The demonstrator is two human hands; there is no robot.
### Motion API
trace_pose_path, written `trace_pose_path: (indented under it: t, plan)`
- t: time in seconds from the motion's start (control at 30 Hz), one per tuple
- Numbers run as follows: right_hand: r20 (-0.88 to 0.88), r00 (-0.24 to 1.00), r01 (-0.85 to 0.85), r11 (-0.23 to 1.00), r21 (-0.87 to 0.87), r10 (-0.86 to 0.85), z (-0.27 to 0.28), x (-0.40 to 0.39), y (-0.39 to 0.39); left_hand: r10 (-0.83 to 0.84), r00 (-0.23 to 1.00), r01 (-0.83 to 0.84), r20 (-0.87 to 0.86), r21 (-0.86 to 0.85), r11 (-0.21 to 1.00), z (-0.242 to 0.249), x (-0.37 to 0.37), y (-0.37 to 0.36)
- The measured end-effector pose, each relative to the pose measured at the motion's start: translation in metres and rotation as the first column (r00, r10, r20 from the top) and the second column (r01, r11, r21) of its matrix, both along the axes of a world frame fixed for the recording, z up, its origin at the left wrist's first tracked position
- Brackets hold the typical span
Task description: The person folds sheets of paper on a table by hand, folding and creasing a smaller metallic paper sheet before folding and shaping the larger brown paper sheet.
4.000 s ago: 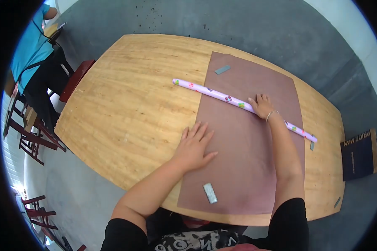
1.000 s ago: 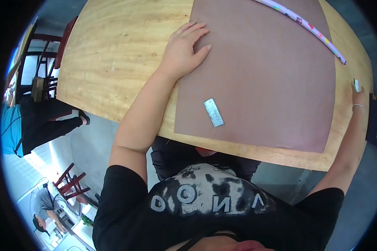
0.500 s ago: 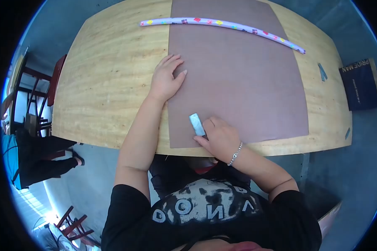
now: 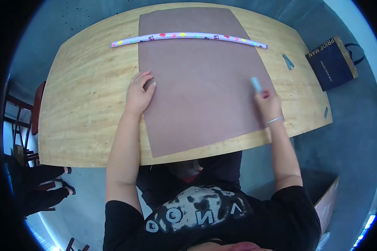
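Note:
A large mauve sheet (image 4: pixel 197 92) lies flat on the wooden table (image 4: pixel 88 96). Over its far part rests a long patterned roll (image 4: pixel 188 36), lilac with coloured shapes, its ends reaching past both side edges of the sheet. My left hand (image 4: pixel 140 93) lies on the sheet's left edge, fingers spread and nothing held. Near the right edge, my right hand (image 4: pixel 268 104) is closed around a small pale blue block (image 4: pixel 256 85), which sticks out beyond the fingers. Motion blurs this hand slightly.
Thin grey-green pieces (image 4: pixel 288 62) lie at the table's right, with another (image 4: pixel 326 112) by the right edge. A dark blue bag (image 4: pixel 333 65) stands beyond that side. At the left are a dark red chair (image 4: pixel 38 108) and a person's legs (image 4: pixel 50 192).
My right hand has moved with the block from the sheet's near left part to its right edge. The head view has shifted. My left hand stays at the left edge.

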State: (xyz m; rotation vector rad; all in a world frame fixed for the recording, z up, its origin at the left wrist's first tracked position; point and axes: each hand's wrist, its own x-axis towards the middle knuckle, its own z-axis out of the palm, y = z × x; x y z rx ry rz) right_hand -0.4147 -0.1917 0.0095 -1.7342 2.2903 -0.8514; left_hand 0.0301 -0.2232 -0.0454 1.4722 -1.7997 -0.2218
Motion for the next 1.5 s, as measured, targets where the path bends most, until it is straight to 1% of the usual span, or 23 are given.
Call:
trace_pose_path:
  t: [0.03,0.1,0.17,0.23,0.3,0.33,0.4,0.47,0.6,0.63,0.7,0.77,0.83,0.97,1.0,1.07,1.13,1.2,1.27,1.33,1.4,1.43,1.5]
  plan:
    - [-0.139,0.988,0.046,0.992,-0.118,-0.062,-0.022,-0.046,-0.019,0.004,1.000,-0.004,0.003,0.004,1.000,0.001,-0.001,0.000]
    - [-0.153,0.969,0.170,0.973,-0.154,-0.193,-0.031,-0.106,-0.035,0.015,1.000,-0.015,0.013,-0.008,1.000,0.002,-0.002,0.001]
    - [0.021,0.958,0.281,0.925,-0.254,-0.285,-0.050,-0.142,-0.049,0.020,0.999,-0.020,0.025,-0.009,1.000,0.001,-0.001,0.001]
    - [0.088,0.963,0.267,0.932,-0.246,-0.253,-0.048,-0.134,-0.039,0.014,0.999,-0.014,0.037,-0.014,1.000,0.001,-0.001,0.000]
    - [0.086,0.983,-0.146,0.977,-0.155,0.161,-0.048,-0.114,-0.023,0.016,1.000,-0.016,0.019,0.011,1.000,0.003,-0.003,0.000]
    - [-0.196,0.949,-0.267,0.960,-0.080,0.248,-0.034,-0.092,-0.011,0.020,1.000,-0.020,0.023,0.015,1.000,0.002,-0.005,0.000]
    - [-0.353,0.888,-0.363,0.920,-0.145,0.295,-0.038,-0.060,0.003,0.011,0.999,-0.011,0.033,0.014,1.000,0.001,-0.003,-0.001]
    - [-0.388,0.874,-0.375,0.913,-0.162,0.291,-0.039,-0.047,0.008,0.022,0.997,-0.022,0.070,-0.002,1.000,0.003,-0.005,0.003]
    - [-0.371,0.855,-0.399,0.917,-0.024,0.363,-0.019,-0.038,0.004,0.035,0.994,-0.036,0.107,0.008,0.999,0.001,-0.009,0.003]
    - [-0.387,0.846,-0.426,0.901,-0.080,0.366,-0.023,-0.039,0.000,0.032,0.994,-0.034,0.106,0.018,0.999,0.001,-0.007,0.003]
    - [-0.281,0.894,-0.384,0.920,-0.080,0.349,-0.027,-0.036,-0.001,0.036,0.991,-0.034,0.132,-0.011,0.999,0.001,-0.007,0.006]
    - [-0.274,0.904,-0.362,0.929,-0.078,0.329,-0.036,-0.033,-0.002,0.045,0.996,-0.046,0.083,0.015,0.999,0.003,-0.010,0.008]
    - [-0.215,0.892,-0.416,0.908,-0.049,0.397,-0.030,-0.019,0.008,0.046,0.990,-0.050,0.136,0.022,0.999,0.010,-0.012,0.010]
    - [0.216,0.785,-0.540,0.813,-0.219,0.580,0.009,0.041,0.046,0.059,0.987,-0.060,0.149,0.007,0.998,0.014,-0.015,0.012]
    - [0.218,0.783,-0.541,0.811,-0.221,0.582,0.026,0.051,0.053,0.061,0.987,-0.063,0.151,0.006,0.998,0.015,-0.015,0.011]
    - [0.362,0.649,-0.584,0.743,-0.328,0.670,0.063,0.065,0.066,0.069,0.990,-0.070,0.124,0.005,0.998,0.013,-0.016,0.011]
    - [0.263,0.596,-0.522,0.615,-0.590,0.759,0.103,0.074,0.075,0.072,0.989,-0.074,0.130,0.009,0.997,0.012,-0.016,0.012]
    - [0.285,0.560,-0.325,0.523,-0.788,0.778,0.132,0.072,0.082,0.071,0.989,-0.075,0.128,0.026,0.997,0.010,-0.014,0.011]
    - [0.136,0.479,-0.320,0.316,-0.893,0.867,0.154,0.064,0.075,0.080,0.990,-0.080,0.119,-0.002,0.997,0.002,-0.011,0.008]
    - [0.247,0.716,-0.270,0.585,-0.765,0.653,0.140,0.068,0.071,0.081,0.994,-0.080,0.076,-0.013,0.997,-0.006,-0.010,0.005]
    - [0.206,0.713,-0.540,0.713,-0.447,0.670,0.097,0.068,0.064,0.075,0.994,-0.076,0.085,0.009,0.997,0.000,-0.013,0.010]
    - [0.136,0.696,-0.669,0.706,-0.233,0.705,0.070,0.072,0.063,0.071,0.990,-0.068,0.126,-0.025,0.997,0.005,-0.010,0.009]
    - [-0.177,0.554,-0.831,0.552,-0.066,0.813,0.008,0.101,0.085,0.086,0.988,-0.080,0.129,-0.051,0.995,0.000,-0.007,0.005]
